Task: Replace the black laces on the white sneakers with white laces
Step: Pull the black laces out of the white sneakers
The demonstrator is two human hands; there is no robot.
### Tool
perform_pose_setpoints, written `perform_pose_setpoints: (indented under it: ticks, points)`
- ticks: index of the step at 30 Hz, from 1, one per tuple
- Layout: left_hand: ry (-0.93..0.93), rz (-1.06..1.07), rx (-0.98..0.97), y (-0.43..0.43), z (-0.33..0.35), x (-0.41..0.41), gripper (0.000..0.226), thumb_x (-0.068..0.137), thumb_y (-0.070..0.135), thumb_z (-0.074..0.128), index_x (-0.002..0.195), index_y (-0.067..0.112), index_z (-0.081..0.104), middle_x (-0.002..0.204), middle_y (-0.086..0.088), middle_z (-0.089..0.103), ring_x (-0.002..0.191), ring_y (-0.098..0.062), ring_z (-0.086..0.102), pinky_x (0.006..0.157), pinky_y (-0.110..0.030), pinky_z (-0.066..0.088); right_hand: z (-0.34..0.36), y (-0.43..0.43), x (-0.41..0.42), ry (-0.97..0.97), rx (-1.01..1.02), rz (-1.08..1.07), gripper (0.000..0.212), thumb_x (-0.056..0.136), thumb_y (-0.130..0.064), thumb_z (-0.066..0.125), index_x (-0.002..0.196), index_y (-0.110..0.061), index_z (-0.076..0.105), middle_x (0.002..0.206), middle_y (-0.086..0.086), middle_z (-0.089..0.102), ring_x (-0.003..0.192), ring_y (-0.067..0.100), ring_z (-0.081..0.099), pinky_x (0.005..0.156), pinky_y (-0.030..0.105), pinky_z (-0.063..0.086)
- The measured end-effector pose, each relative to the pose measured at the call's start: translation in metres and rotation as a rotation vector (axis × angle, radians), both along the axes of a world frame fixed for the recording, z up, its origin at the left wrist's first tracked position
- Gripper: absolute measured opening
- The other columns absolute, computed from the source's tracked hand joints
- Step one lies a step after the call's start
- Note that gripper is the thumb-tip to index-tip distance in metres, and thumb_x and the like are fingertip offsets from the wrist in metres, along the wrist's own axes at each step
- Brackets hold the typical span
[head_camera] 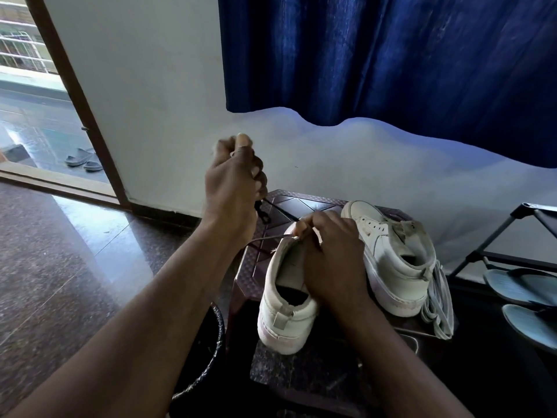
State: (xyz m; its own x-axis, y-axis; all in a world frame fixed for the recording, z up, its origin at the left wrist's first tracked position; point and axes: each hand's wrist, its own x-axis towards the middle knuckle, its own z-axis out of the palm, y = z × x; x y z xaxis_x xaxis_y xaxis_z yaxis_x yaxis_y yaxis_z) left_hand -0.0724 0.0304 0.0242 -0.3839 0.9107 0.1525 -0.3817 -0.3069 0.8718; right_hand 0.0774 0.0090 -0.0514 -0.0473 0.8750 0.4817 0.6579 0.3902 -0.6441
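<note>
At centre frame the left hand clamps the black lace above the near sneaker, which the right hand grips at its throat; best pull straight, shoe braced; white laces lie right.

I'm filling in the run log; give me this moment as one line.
left hand: holds black lace raised | right hand: holds near sneaker | second sneaker: on stool | white laces: beside it

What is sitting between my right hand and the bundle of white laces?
The other white leather sneaker stands between them. Your right hand holds the nearer white sneaker, and the bundle of flat white laces lies beyond the other sneaker's right side, at the brown stool edge.
</note>
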Motion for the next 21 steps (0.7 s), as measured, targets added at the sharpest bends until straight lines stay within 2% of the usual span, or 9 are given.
perform_pose_setpoints:
  ticks: [2,4,6,8,11,13,14,18,21]
  points:
    - [0.355,-0.05,0.081,0.002,-0.006,-0.004,0.007,0.107,0.018,0.052,0.102,0.017,0.056,0.071,0.009,0.044,0.06,-0.009,0.038,0.056,-0.022,0.034,0.001,0.001,0.0,-0.004,0.06,-0.027,0.029,0.095,-0.04,0.036,0.088,-0.028,0.061,0.102,-0.007,0.065,0.102,0.028,0.055,0.087,0.051,0.045]
    - [0.823,-0.099,0.154,0.005,-0.018,-0.007,0.006,0.095,0.024,0.062,0.091,0.029,0.062,0.082,0.013,0.052,0.071,-0.007,0.048,0.069,-0.024,0.039,0.001,0.002,0.0,0.007,0.117,-0.047,0.037,0.101,-0.042,0.036,0.091,-0.019,0.064,0.103,-0.002,0.064,0.1,0.031,0.055,0.085,0.053,0.045]
    - [1.227,-0.116,0.206,0.002,-0.032,-0.005,0.007,0.092,0.021,0.064,0.088,0.027,0.064,0.093,0.006,0.051,0.078,-0.009,0.051,0.073,-0.018,0.037,0.0,0.003,0.001,0.044,0.156,-0.071,0.038,0.103,-0.042,0.039,0.091,-0.016,0.063,0.103,0.0,0.063,0.098,0.031,0.055,0.084,0.054,0.045]
    - [1.393,-0.096,0.314,0.0,-0.039,-0.002,0.013,0.098,0.024,0.056,0.093,0.018,0.066,0.097,0.002,0.049,0.084,-0.015,0.051,0.077,-0.019,0.037,-0.001,0.004,0.002,0.079,0.164,-0.077,0.037,0.104,-0.041,0.04,0.091,-0.015,0.062,0.102,0.0,0.063,0.098,0.03,0.055,0.083,0.054,0.045]
    - [1.498,-0.022,0.441,0.001,-0.04,-0.006,0.027,0.103,0.034,0.041,0.095,0.018,0.061,0.1,0.004,0.054,0.092,-0.022,0.052,0.086,-0.03,0.039,-0.001,0.003,0.002,0.069,0.149,-0.056,0.039,0.103,-0.042,0.039,0.092,-0.014,0.063,0.103,-0.001,0.062,0.099,0.028,0.053,0.084,0.053,0.044]
    - [1.406,0.01,0.362,0.004,-0.041,-0.005,0.022,0.103,0.03,0.042,0.093,0.019,0.059,0.094,0.008,0.057,0.089,-0.02,0.052,0.084,-0.034,0.042,0.0,0.002,0.002,0.016,0.106,-0.042,0.042,0.101,-0.047,0.037,0.096,-0.016,0.064,0.106,-0.001,0.062,0.103,0.028,0.051,0.087,0.053,0.044]
    - [1.269,0.012,0.264,0.004,-0.04,-0.001,0.018,0.101,0.029,0.044,0.091,0.021,0.057,0.09,0.01,0.058,0.086,-0.018,0.053,0.081,-0.037,0.045,0.0,0.001,0.002,-0.019,0.064,-0.037,0.044,0.099,-0.051,0.035,0.1,-0.019,0.065,0.109,-0.002,0.062,0.106,0.028,0.051,0.09,0.053,0.043]
    - [0.384,-0.09,0.058,0.0,-0.023,0.014,0.024,0.111,0.024,0.04,0.089,0.019,0.05,0.076,0.006,0.068,0.076,-0.019,0.058,0.069,-0.034,0.048,-0.001,-0.007,0.0,-0.144,-0.046,-0.04,0.053,0.094,-0.059,0.028,0.109,-0.024,0.066,0.119,-0.001,0.064,0.115,0.032,0.051,0.094,0.054,0.044]
    - [-0.05,-0.195,0.056,-0.003,-0.01,0.008,0.028,0.114,0.028,0.039,0.091,0.016,0.049,0.071,0.0,0.059,0.062,-0.019,0.055,0.072,-0.034,0.055,0.001,-0.007,0.0,-0.199,-0.091,-0.068,0.037,0.098,-0.051,0.039,0.111,-0.028,0.066,0.123,-0.004,0.063,0.12,0.029,0.047,0.096,0.051,0.043]
